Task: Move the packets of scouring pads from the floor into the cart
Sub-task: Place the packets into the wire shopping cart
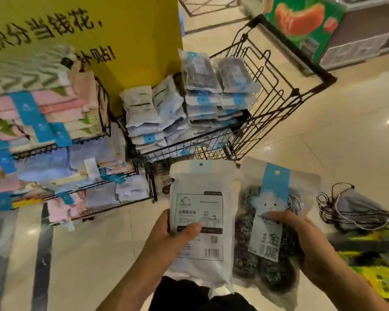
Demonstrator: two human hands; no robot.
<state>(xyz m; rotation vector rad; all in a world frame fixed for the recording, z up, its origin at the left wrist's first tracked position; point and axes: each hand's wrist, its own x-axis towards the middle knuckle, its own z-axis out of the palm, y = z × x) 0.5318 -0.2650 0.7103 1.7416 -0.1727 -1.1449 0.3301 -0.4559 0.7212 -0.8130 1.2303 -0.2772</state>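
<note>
Two hands hold two packets close to the camera. My left hand (180,234) grips a white packet (200,212) showing its back, with a barcode and small print. My right hand (305,239) grips a packet of scouring pads (270,232) with a blue strip and a cloud face. Just past them, the black wire cart (279,86) holds stacked packets (202,104), its right half bare. Beyond it, a yellow sign (130,30) reads "当钱花".

blurred yellow packaging (378,279) cut by right edge
</note>
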